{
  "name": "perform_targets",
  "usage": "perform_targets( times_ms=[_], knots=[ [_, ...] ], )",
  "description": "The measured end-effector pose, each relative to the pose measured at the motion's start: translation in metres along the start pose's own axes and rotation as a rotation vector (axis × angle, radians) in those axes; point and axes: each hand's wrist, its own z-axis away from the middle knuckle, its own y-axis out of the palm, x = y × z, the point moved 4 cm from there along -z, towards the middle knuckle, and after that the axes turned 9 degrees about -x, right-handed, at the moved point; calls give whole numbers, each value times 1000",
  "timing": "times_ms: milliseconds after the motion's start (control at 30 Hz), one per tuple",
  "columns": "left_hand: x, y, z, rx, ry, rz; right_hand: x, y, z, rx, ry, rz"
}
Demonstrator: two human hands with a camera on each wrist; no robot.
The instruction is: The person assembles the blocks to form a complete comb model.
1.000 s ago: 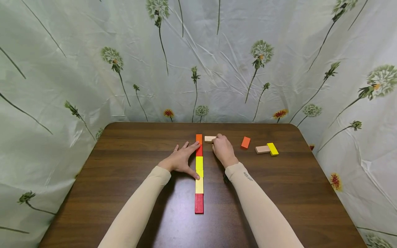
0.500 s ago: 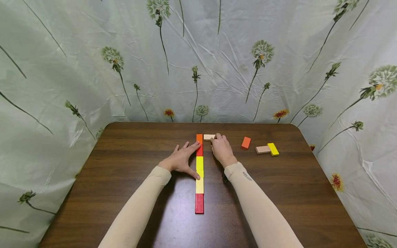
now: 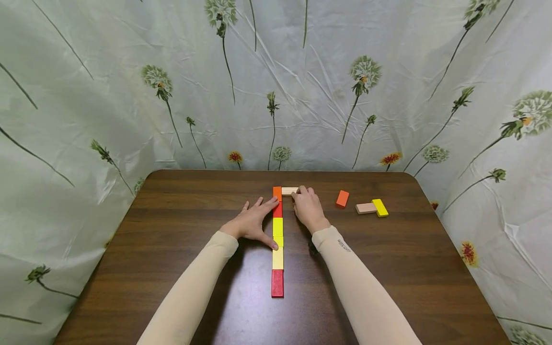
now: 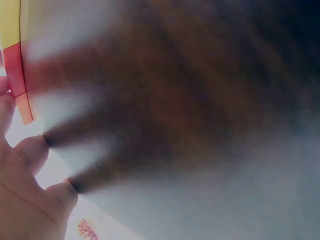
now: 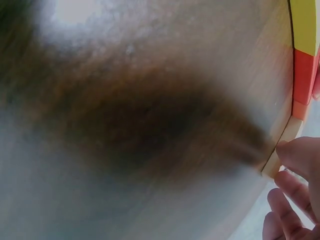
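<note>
A column of flat blocks runs down the table: an orange block (image 3: 277, 191) at the far end, a red block (image 3: 278, 211), yellow blocks (image 3: 278, 226), a pale yellow block (image 3: 278, 259) and a dark red block (image 3: 278, 283) nearest. With fingers spread, my left hand (image 3: 251, 224) lies along the column's left side, index fingertip at the red block and thumb at the yellow ones. My right hand (image 3: 309, 209) pinches a plain wooden block (image 3: 289, 191), set crosswise with its left end against the orange block. In the right wrist view, thumb and fingers hold this wooden block (image 5: 291, 129) near its outer end.
Right of my right hand lies a loose orange block (image 3: 342, 199). Farther right, a plain wooden block (image 3: 365, 208) touches a tilted yellow block (image 3: 380, 208). The brown table (image 3: 185, 201) ends at a flower-printed cloth (image 3: 319, 120) behind.
My right hand has slid the wooden block left, and slightly away from me, closing the gap to the orange block. The left hand stays in place.
</note>
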Motion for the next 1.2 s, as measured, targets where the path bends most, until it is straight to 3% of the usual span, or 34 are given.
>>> perform_targets(
  times_ms=[267,500,600,1200],
  knots=[
    [-3,-2,1,-7,12,11,-7,2,-1,29,66,-118],
    [-4,-2,1,-2,9,10,-26,2,1,34,362,-420],
    [-4,-2,1,1,8,12,-33,4,3,34,434,-500],
    [-2,-2,2,7,-3,2,-33,5,8,74,441,-570]
  ],
)
